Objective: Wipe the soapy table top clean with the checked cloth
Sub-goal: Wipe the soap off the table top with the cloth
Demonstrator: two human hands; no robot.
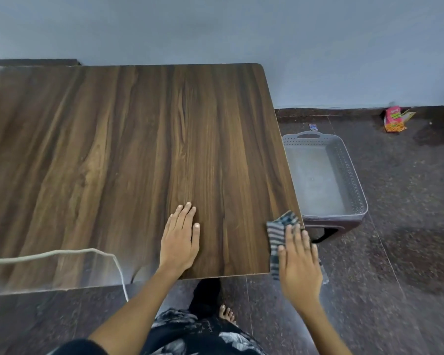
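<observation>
Our right hand (299,262), fingers straight, presses the grey checked cloth (280,231) at the dark wood-grain table top (139,149)'s right edge; left hand (180,239) rests flat, fingers together. Beyond the fingertips, a grey perforated plastic basket (354,185) holds nothing we can see.

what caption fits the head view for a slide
Right hand presses the checked cloth at the brown wood-grain table top's near right corner; left hand rests flat.

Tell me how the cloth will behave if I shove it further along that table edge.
Probably floppy: the cloth bunches beside the right hand and hangs past the table edge. It looks thin and light, so it may fold rather than slide flat. Pushed further out, it would likely drop off.
</observation>
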